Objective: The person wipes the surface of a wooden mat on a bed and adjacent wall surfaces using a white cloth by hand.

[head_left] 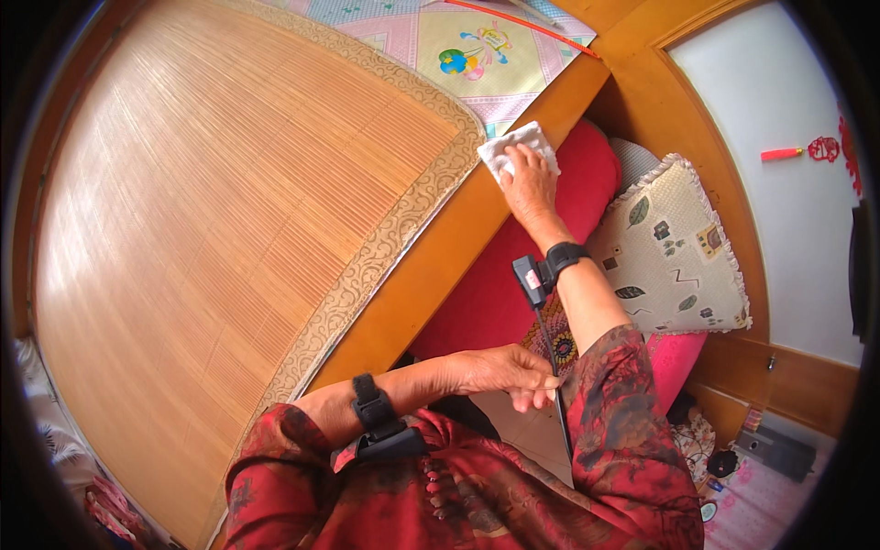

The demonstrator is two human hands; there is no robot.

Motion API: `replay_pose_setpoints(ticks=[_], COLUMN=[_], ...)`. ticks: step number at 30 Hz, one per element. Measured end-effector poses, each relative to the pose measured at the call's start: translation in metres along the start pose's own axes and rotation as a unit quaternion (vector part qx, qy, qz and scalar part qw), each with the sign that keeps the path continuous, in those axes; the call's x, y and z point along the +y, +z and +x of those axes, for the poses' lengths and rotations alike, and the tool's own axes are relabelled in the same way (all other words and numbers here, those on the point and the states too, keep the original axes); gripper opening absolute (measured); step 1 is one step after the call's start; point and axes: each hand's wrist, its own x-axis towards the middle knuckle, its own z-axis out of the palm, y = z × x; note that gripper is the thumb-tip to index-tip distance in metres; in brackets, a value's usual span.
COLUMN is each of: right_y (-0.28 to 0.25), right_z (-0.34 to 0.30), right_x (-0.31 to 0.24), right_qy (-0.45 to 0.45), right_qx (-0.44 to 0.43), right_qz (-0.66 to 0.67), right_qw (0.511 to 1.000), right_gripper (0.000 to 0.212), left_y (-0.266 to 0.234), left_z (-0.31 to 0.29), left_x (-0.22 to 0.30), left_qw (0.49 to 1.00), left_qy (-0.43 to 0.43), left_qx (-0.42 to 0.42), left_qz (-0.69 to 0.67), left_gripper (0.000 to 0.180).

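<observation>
My right hand [529, 183] is stretched forward and presses a white cloth [519, 145] flat against the top of the wooden bed frame edge [440, 257]. The fingers lie spread over the cloth. A black band with a small device sits on that wrist, and a thin dark cable hangs down from it. My left hand [502, 371] reaches across my body and pinches the red patterned sleeve [614, 385] of my right arm near the elbow. A black band wraps my left forearm too.
A bamboo mat [229, 229] with a brocade border covers the bed. A pastel quilted sheet [467, 46] lies beyond it. Red cushions [495, 293] and a leaf-patterned pillow [678, 247] sit between the bed and a wooden-framed wall. Small items lie on the floor at lower right.
</observation>
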Motion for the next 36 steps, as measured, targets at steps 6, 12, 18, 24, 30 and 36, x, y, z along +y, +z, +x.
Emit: replay_pose_setpoints(ticks=[6, 12, 18, 24, 30, 36], right_y=[-0.007, -0.019, -0.002, 0.002, -0.009, 0.022], right_z=[-0.070, -0.147, -0.120, 0.011, 0.111, 0.145], right_x=[-0.053, -0.108, -0.073, 0.049, 0.115, 0.042], right_qy=[-0.087, -0.173, -0.192, -0.132, 0.118, -0.149], right_qx=[0.030, 0.026, 0.068, 0.122, 0.059, 0.056], right_qz=[0.013, 0.091, 0.055, -0.007, 0.132, 0.139], right_qw=[0.996, 0.980, 0.977, 0.984, 0.982, 0.977], right_gripper=[0.039, 0.033, 0.034, 0.027, 0.025, 0.025], left_y=[-0.019, -0.057, -0.114, -0.145, -0.136, -0.135], left_z=[-0.038, -0.091, -0.138, -0.139, -0.144, -0.142], left_x=[0.012, 0.022, 0.031, 0.013, 0.016, 0.022], left_qw=[0.984, 0.913, 0.408, 0.254, 0.294, 0.310], left_qy=[-0.062, 0.142, 0.237, 0.042, 0.027, 0.051], left_qx=[0.025, 0.323, 0.702, 0.725, 0.730, 0.729], left_qz=[0.167, 0.207, 0.534, 0.639, 0.617, 0.608], left_gripper=[0.043, 0.030, 0.021, 0.043, 0.048, 0.047])
